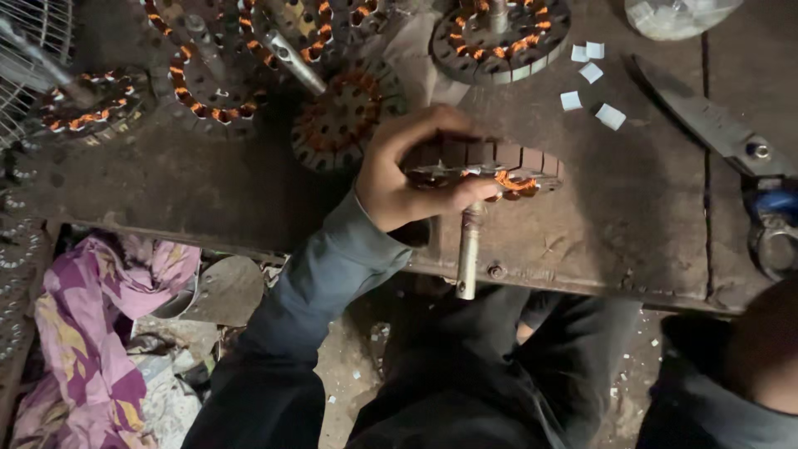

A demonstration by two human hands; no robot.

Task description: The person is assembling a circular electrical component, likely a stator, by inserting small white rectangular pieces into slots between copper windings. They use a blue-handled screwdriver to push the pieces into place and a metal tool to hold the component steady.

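The left hand (407, 179) was clamped on the round grey metal stator with orange copper windings (490, 170), held flat just over the worn table's (632, 216) near edge, its steel shaft (468, 254) pointing down toward the lap; the right hand (769, 349) sat low and well apart, its grip impossible to tell

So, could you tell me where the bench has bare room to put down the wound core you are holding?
The left hand grips the wound core above the bench. The bench is bare left of the hand, below the core pile, and right of the held core, between the white paper slips and the shears. The back edge is crowded.
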